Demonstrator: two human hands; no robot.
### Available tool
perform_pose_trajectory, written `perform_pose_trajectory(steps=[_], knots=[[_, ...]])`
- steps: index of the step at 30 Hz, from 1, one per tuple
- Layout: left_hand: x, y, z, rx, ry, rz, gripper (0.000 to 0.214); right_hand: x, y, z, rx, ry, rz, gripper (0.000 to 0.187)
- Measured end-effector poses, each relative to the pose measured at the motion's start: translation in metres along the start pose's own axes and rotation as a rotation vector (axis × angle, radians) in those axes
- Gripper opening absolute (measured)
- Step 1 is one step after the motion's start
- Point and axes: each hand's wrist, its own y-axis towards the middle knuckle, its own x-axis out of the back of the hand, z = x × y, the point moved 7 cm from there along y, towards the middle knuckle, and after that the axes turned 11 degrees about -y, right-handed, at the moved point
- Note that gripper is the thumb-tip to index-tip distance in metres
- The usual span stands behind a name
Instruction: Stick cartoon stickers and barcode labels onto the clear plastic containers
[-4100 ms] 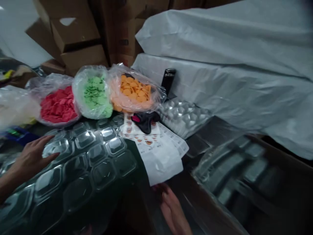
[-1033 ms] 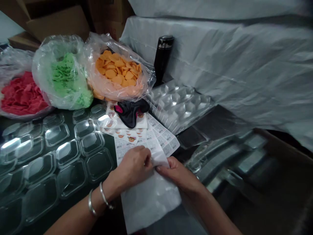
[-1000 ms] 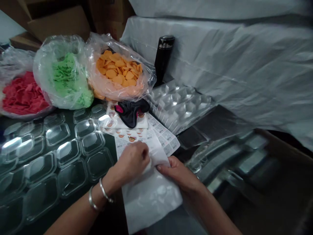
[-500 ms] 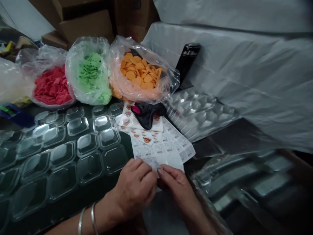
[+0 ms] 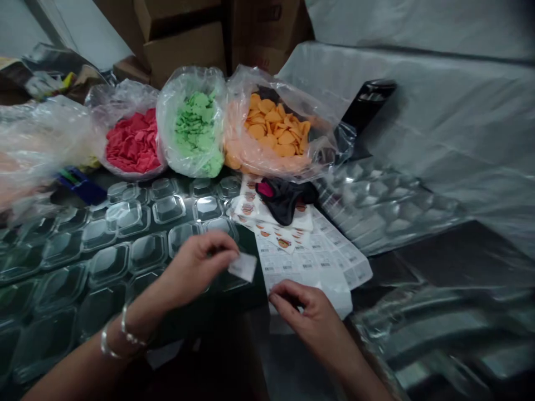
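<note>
A small white sticker label (image 5: 243,267) is pinched between the thumb and fingers of my left hand (image 5: 200,266), held over the clear plastic lids (image 5: 147,249) laid out in rows on the dark table. My right hand (image 5: 307,306) has its thumb and fingertips closed at the lower left edge of a sheet of printed labels (image 5: 313,267), part of which is bare backing. Behind that sheet lie sheets with burger stickers (image 5: 284,243), and a crumpled black cloth item (image 5: 284,197) with pink lining rests on top.
Along the back stand open plastic bags of red pieces (image 5: 134,142), green pieces (image 5: 195,131) and orange discs (image 5: 278,128). A blue tape dispenser (image 5: 81,185) sits at left. Clear moulded trays (image 5: 388,203) lie at right, before a black upright object (image 5: 368,106). Cardboard boxes (image 5: 186,53) are stacked behind.
My left hand has moved left, away from my right hand, carrying the label off the sheet. My right hand stays at the sheet's edge. The view has shifted left.
</note>
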Motion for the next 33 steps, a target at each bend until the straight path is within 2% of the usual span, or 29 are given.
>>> perform_pose_trajectory(steps=[2,3,6,9,16,22,26,29,33], knots=[[0.024,-0.003,0.009,0.132,-0.078,-0.07,0.016,0.003,0.002,-0.004,-0.003,-0.045,-0.036,0.029],[0.03,-0.005,0.016,0.216,-0.112,-0.053,0.02,0.003,0.003,-0.005,-0.001,-0.058,-0.044,0.03],[0.027,-0.016,0.037,0.47,-0.233,0.067,0.033,0.001,0.005,-0.005,0.028,-0.082,-0.06,0.029],[0.02,-0.023,0.048,0.599,-0.296,0.124,0.039,-0.002,0.009,-0.002,0.058,-0.096,-0.076,0.028],[0.02,-0.022,0.055,0.652,-0.152,0.217,0.045,-0.002,0.011,0.003,0.116,-0.136,-0.111,0.026],[0.015,-0.023,0.054,0.713,-0.152,0.22,0.052,0.0,0.007,0.01,0.211,-0.183,-0.138,0.021],[0.011,-0.023,0.054,0.723,-0.159,0.236,0.053,-0.009,0.008,0.035,0.444,-0.312,-0.285,0.013],[0.009,-0.024,0.056,0.728,-0.156,0.23,0.052,-0.027,0.011,0.053,0.624,-0.509,-0.382,0.023],[0.01,-0.023,0.054,0.717,-0.199,0.222,0.052,-0.043,0.018,0.058,0.713,-0.665,-0.418,0.023]])
